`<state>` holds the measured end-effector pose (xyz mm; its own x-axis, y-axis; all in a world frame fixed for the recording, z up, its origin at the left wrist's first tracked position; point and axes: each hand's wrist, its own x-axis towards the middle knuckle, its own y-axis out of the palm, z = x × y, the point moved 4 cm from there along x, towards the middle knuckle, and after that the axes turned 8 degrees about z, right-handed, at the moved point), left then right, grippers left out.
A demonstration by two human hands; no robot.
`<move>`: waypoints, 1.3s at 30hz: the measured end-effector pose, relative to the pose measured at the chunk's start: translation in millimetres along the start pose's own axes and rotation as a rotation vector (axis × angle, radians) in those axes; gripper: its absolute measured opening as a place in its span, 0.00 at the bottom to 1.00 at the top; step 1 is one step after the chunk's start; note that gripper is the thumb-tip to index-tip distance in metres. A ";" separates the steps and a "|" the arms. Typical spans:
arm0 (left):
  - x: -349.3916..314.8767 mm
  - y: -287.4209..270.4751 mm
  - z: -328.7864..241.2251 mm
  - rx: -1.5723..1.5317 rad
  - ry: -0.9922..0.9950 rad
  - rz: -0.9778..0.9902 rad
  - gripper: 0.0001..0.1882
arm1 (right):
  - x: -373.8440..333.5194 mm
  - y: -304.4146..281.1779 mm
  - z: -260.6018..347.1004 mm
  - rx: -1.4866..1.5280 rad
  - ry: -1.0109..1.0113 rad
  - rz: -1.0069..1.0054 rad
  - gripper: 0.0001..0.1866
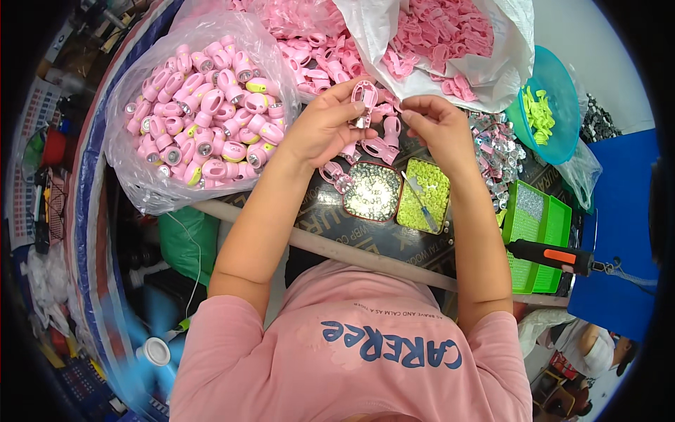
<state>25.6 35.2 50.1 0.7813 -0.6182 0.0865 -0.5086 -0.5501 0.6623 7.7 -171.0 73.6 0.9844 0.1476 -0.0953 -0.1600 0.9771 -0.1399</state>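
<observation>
Between the thumb and fingers of my left hand is a pink plastic flashlight housing half, its hollow inner side up with a shiny metal piece at the lower end. My right hand hovers just to the right, thumb and fingertips pinched together; anything between them is too small to make out. Below the hands lie loose pink housings. Two small trays stand closer to me: one of small silvery parts, one of yellow-green parts with a screwdriver lying across it.
At left bulges a clear bag of pink flashlights. A white sack of pink pieces and a teal bowl of lime parts stand far right. Metal parts, a green compartment tray and a black-orange electric screwdriver are right.
</observation>
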 end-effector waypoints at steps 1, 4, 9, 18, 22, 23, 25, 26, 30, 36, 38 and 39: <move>-2.8 -1.5 -0.3 0.002 -0.005 -0.001 0.23 | -4.1 1.4 -2.6 0.004 0.002 -0.002 0.12; -10.8 5.8 -0.7 -0.126 0.007 0.048 0.19 | -14.7 9.2 -3.8 0.016 -0.091 0.003 0.11; -19.8 10.6 2.0 -0.252 -0.035 0.169 0.21 | -28.8 20.5 21.4 0.133 -0.181 -0.001 0.12; -26.4 15.3 9.5 -0.080 -0.097 0.173 0.20 | -45.2 14.7 26.6 0.035 -0.307 0.034 0.13; -36.4 13.1 7.3 0.168 -0.191 -0.097 0.16 | -66.1 -15.2 20.9 -0.720 -0.133 0.084 0.10; -39.5 10.7 7.5 0.255 -0.211 -0.109 0.16 | -72.4 -21.1 12.3 -0.836 -0.034 0.179 0.08; -41.4 17.4 12.0 0.325 -0.211 -0.127 0.16 | -83.3 -29.9 -9.9 -0.948 0.015 0.214 0.05; -42.3 18.9 15.1 0.364 -0.220 -0.126 0.16 | -89.7 -31.1 -17.3 -0.995 0.022 0.201 0.05; -38.9 37.7 29.5 0.362 -0.239 -0.105 0.17 | -95.0 -21.0 -27.0 -0.933 -0.202 0.047 0.04; -40.0 35.8 34.1 0.232 -0.162 -0.138 0.16 | -83.9 -8.4 -16.9 -0.919 -0.329 -0.042 0.04; -43.0 24.9 29.0 0.171 -0.095 -0.208 0.14 | -74.2 -6.3 -15.5 -0.888 -0.393 -0.082 0.04; -45.2 22.2 28.9 0.170 -0.096 -0.208 0.14 | -65.2 -5.2 -21.1 -0.917 -0.389 -0.020 0.05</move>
<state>-31.5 34.7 39.5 0.8412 -0.5285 -0.1146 -0.4009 -0.7517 0.5237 -57.1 -188.9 59.7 0.9164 0.3330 0.2222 0.0241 0.5081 -0.8609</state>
